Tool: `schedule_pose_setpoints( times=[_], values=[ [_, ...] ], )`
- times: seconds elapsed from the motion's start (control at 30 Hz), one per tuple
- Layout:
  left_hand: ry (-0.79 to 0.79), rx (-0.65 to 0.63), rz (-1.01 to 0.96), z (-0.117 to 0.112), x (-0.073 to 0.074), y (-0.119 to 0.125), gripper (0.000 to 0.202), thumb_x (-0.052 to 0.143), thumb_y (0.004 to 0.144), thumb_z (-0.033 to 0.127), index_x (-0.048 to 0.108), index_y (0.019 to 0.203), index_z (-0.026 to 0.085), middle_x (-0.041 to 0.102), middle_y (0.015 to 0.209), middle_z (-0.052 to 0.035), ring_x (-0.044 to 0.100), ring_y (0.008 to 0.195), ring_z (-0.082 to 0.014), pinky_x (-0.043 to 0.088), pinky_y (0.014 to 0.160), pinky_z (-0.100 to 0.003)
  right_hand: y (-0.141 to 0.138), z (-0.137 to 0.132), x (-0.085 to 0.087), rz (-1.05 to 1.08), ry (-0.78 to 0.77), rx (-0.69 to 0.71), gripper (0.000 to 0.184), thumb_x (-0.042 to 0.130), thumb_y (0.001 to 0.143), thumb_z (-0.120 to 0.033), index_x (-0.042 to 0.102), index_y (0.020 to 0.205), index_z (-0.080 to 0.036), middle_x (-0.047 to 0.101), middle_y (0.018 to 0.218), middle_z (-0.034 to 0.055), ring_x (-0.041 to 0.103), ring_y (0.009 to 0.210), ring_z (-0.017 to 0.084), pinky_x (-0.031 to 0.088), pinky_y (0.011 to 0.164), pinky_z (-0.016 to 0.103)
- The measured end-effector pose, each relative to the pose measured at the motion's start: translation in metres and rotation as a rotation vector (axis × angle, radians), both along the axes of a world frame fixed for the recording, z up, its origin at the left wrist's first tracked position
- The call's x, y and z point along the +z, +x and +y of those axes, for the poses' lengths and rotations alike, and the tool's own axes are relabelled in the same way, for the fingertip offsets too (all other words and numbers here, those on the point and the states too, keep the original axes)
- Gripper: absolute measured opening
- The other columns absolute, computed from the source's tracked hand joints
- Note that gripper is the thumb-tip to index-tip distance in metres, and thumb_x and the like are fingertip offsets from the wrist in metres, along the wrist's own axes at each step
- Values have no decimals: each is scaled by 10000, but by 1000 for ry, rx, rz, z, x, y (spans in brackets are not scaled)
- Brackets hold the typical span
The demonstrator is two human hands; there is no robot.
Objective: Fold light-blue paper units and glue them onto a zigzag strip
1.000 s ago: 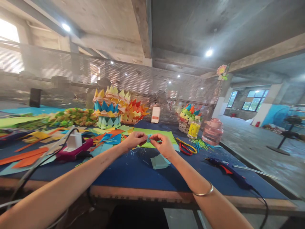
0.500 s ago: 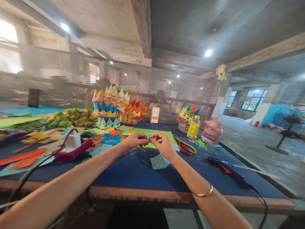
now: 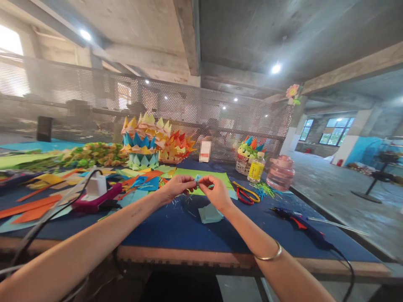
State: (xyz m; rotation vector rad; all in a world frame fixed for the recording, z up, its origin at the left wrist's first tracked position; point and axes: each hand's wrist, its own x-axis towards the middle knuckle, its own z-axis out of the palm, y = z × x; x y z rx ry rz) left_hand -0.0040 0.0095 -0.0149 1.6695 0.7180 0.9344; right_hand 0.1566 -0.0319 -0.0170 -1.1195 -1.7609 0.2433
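While the left hand [image 3: 180,186] and right hand [image 3: 215,191] pinched narrowly from either side, one small blue paper piece [image 3: 197,178] stood between their fingertips. Its top, flatter half a second earlier, showed a peak; the folding seemed to have advanced. Behind the piece: one green sheet [image 3: 222,178]. Nearer the person: one stack of pale blue paper squares [image 3: 210,214], unmoved, on the dark blue table [image 3: 189,239]. To the right: scissors [image 3: 242,188], lying loose; farther out, one glue gun [image 3: 297,222], unused. Beyond, left: folded-paper ornaments [image 3: 144,142], multicoloured, pointed.
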Motion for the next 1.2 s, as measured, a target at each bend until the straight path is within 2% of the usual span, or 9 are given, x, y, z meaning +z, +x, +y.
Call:
schedule_pose_setpoints(
  times=[0.13, 0.3, 0.57, 0.8, 1.2],
  values=[
    [22, -15, 2, 0, 0, 0, 246, 709, 621, 378, 624, 617, 147, 600, 603, 14, 475, 519, -87, 360, 524, -214, 1, -1, 2, -28, 45, -46, 71, 618, 729, -222, 655, 776, -183, 638, 814, 46, 585, 716, 162, 457, 580, 252],
    [-19, -56, -28, 0, -2, 1, 229, 731, 605, 354, 657, 657, 144, 606, 622, 15, 487, 547, -90, 368, 539, -213, 2, -1, 3, -48, 66, -69, 53, 608, 736, -208, 653, 726, -181, 624, 792, 46, 579, 717, 165, 456, 588, 259],
    [-202, -61, -105, -1, 0, -1, 228, 770, 555, 317, 659, 638, 136, 621, 643, -6, 521, 585, -97, 392, 573, -219, 1, -2, 3, -73, 92, -59, 69, 585, 775, -215, 640, 758, -177, 616, 816, 50, 579, 722, 162, 456, 566, 244],
    [-332, -58, -132, -2, 1, -2, 201, 780, 524, 260, 652, 591, 120, 630, 606, -15, 507, 512, -81, 400, 552, -224, 5, 2, 0, -149, 98, -21, 53, 598, 781, -195, 650, 772, -190, 608, 791, 35, 577, 707, 151, 454, 575, 237],
    [-375, -20, -163, -2, 0, -2, 193, 783, 522, 240, 687, 626, 109, 665, 609, -37, 540, 527, -92, 411, 540, -210, 6, -3, 3, -212, 161, -46, 77, 612, 794, -196, 687, 792, -213, 599, 855, 39, 566, 745, 157, 441, 620, 250]
  ],
)
